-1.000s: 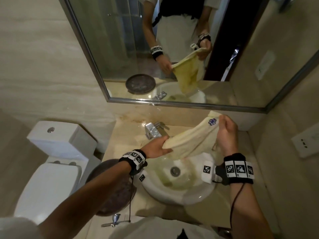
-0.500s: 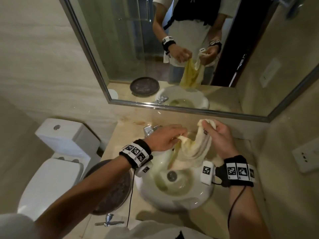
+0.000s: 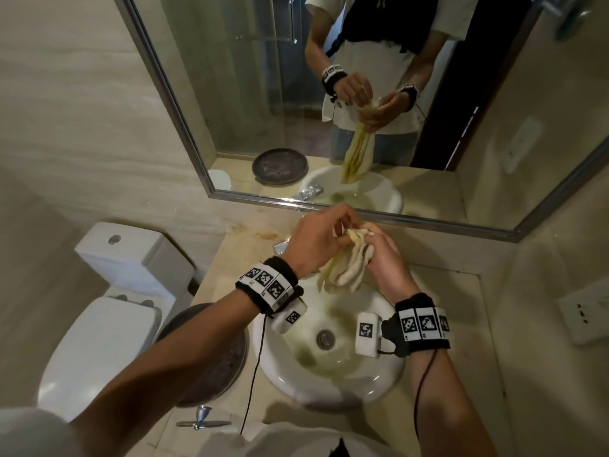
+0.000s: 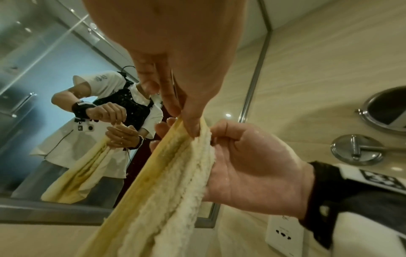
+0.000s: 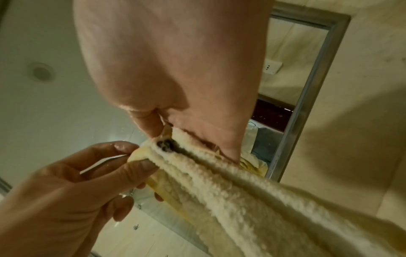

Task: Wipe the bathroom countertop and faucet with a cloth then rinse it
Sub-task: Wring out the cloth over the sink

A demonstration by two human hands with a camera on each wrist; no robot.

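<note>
Both hands, left hand (image 3: 318, 240) and right hand (image 3: 384, 258), pinch the bunched cream terry cloth (image 3: 342, 270) by its top; it hangs lengthwise down over the white round basin (image 3: 329, 387).

Both forearms reach forward and converge, wrists wrapped in black bands with coded white tags. The left hand (image 3: 318, 240) arches palm-down, its thumb and fingertips (image 4: 193, 128) pinching the top of the gathered cloth (image 3: 342, 268). The right hand (image 3: 384, 262) sits just right of it, fingers curled around the same bunched end
</note>
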